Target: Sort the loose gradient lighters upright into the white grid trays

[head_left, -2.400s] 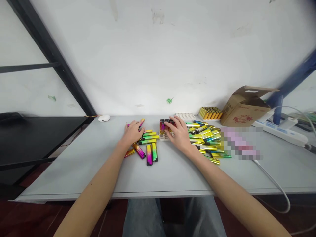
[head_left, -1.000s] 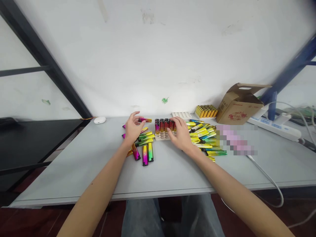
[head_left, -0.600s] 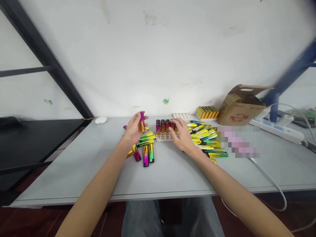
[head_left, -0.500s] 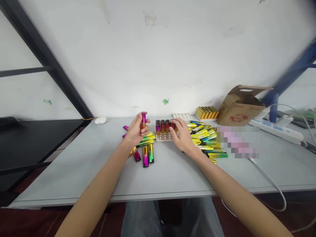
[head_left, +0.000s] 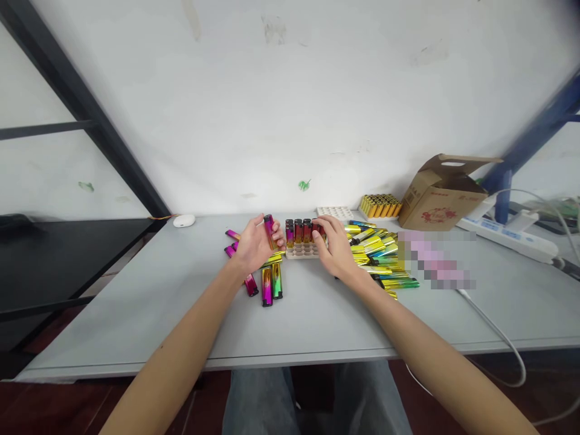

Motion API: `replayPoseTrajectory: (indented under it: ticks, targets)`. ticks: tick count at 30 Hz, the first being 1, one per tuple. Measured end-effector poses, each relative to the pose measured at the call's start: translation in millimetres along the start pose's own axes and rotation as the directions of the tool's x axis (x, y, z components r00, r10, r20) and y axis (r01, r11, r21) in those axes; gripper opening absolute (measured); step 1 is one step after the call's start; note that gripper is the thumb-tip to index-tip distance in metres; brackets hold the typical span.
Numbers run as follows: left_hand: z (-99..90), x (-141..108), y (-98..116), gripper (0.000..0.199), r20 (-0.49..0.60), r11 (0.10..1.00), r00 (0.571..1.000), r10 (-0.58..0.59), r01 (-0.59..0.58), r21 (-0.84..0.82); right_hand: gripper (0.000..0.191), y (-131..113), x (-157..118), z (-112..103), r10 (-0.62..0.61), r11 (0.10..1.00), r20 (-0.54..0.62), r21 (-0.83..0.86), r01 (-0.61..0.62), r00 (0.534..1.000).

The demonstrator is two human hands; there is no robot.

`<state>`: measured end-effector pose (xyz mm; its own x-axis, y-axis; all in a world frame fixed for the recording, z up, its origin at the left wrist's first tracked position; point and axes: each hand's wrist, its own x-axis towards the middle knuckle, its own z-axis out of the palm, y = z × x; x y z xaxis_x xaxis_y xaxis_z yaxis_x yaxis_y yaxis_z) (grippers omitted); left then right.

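- Left hand (head_left: 256, 244): clenched around one magenta-and-gold disposable lighter (head_left: 270, 232), which stands nearly upright in the fingers, tilted slightly, just left of the tray.
- Right hand (head_left: 333, 248): fingertips (head_left: 321, 231) rest against the right end of the standing lighters; whether they grip any of them cannot be told.
- Step in hand: one lighter held in the air between the loose group and the tray, with the other hand at the tray.
- Cream socket tray (head_left: 302, 252): on the table, between both hands. Standing lighters (head_left: 299, 232) fill its far rows, dark caps up, with magenta-to-gold and red-to-gold bodies; its near sockets show open.
- Loose lighters (head_left: 267, 287): lying flat near the left hand, mostly magenta, yellow and green metallic bodies, some partly under the hand.
- Lighter heap (head_left: 374, 251): yellow, gold and green metallic lighters, piled askew just right of the right hand.
- Grey table (head_left: 136, 320): bears all of the above.
- Yellow lighter block (head_left: 379, 206): packed upright at the far edge, beside an open cardboard box (head_left: 441, 202).
- Second white tray (head_left: 334, 212): far edge, no lighters visible in it.
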<state>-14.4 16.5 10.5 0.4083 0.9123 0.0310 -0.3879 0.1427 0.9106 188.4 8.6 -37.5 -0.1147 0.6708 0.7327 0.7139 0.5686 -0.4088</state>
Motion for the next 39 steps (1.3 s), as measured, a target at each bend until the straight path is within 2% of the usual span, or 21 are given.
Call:
replayPoseTrajectory:
  ticks: [5, 8, 14, 19, 25, 34, 39]
  targets:
    - [-3.0, 2, -5, 0.036, 0.072, 0.992, 0.989, -0.129, 0.129, 0.002, 0.034, 0, 0, 0, -0.002, 1.000, 0.005, 0.010, 0.002, 1.000]
    - [-6.9, 4, -9, 0.033, 0.109, 0.988, 0.982, -0.157, 0.157, 0.012, 0.034, 0, 0, -1, -0.001, 1.000, 0.003, 0.014, 0.001, 1.000]
    - [-5.1, 5, -15, 0.026, 0.101, 0.993, 0.989, -0.112, 0.108, 0.040, 0.034, -1, 0, -1, 0.005, 1.000, 0.002, 0.022, -0.005, 1.000]
    - [4.4, 5, -18, 0.021, 0.014, 0.995, 0.999, -0.050, 0.048, 0.089, 0.040, -1, 0, -1, 0.035, 0.999, -0.019, 0.027, -0.035, 0.999]
    - [10.5, 6, -21, 0.021, -0.073, 0.998, 0.997, 0.009, -0.004, 0.059, 0.041, -2, -1, -2, 0.045, 0.999, -0.015, 0.031, -0.045, 0.999]
    - [9.3, 2, -23, 0.024, -0.007, 0.999, 1.000, 0.001, -0.001, 0.047, 0.039, -1, 0, -2, 0.035, 0.999, -0.016, 0.034, -0.034, 0.999]
    - [5.8, 1, -24, 0.025, 0.063, 0.998, 0.997, -0.032, 0.035, -0.045, 0.037, -1, 1, -1, 0.024, 0.999, -0.025, 0.031, -0.024, 0.999]
